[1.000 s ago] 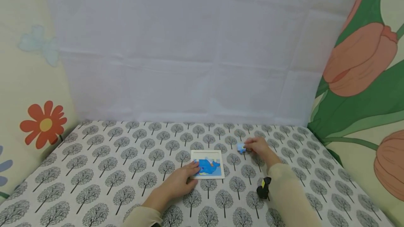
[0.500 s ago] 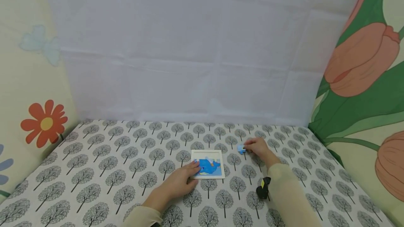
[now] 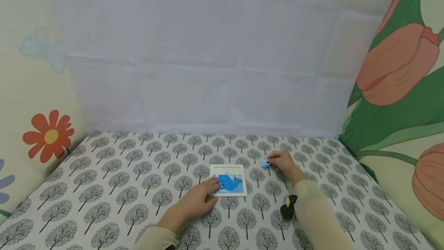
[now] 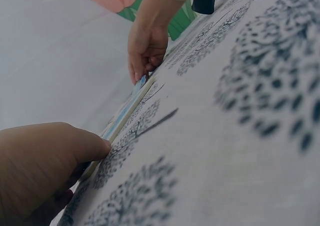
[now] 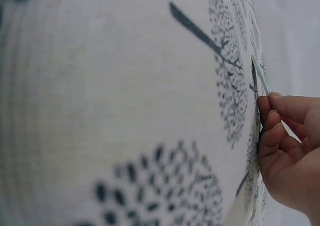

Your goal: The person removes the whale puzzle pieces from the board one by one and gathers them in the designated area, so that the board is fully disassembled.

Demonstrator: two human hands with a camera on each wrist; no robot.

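Observation:
In the head view a white-framed jigsaw puzzle (image 3: pixel 229 181) with a blue whale picture lies flat on the cloth. My left hand (image 3: pixel 197 200) rests on its left side, the fingers fairly straight over the picture and the thumb at the near corner. Seen from the left wrist, that thumb (image 4: pixel 92 145) touches the frame's edge (image 4: pixel 125 120). To the right of the frame, my right hand (image 3: pixel 282 163) pinches a small light-blue puzzle piece (image 3: pixel 265 164) between thumb and index finger. The right wrist view has the thin piece (image 5: pixel 260 75) edge-on, tilted just above the cloth.
A white cloth (image 3: pixel 138 188) printed with grey trees covers the table. Behind it hangs a white sheet (image 3: pixel 194 61), with flower-patterned walls at both sides. A black device (image 3: pixel 288 207) is worn at the right wrist.
Almost nothing moves. The right hand shifts very slightly, with the puzzle piece still pinched beside the frame, and the left hand stays on the puzzle.

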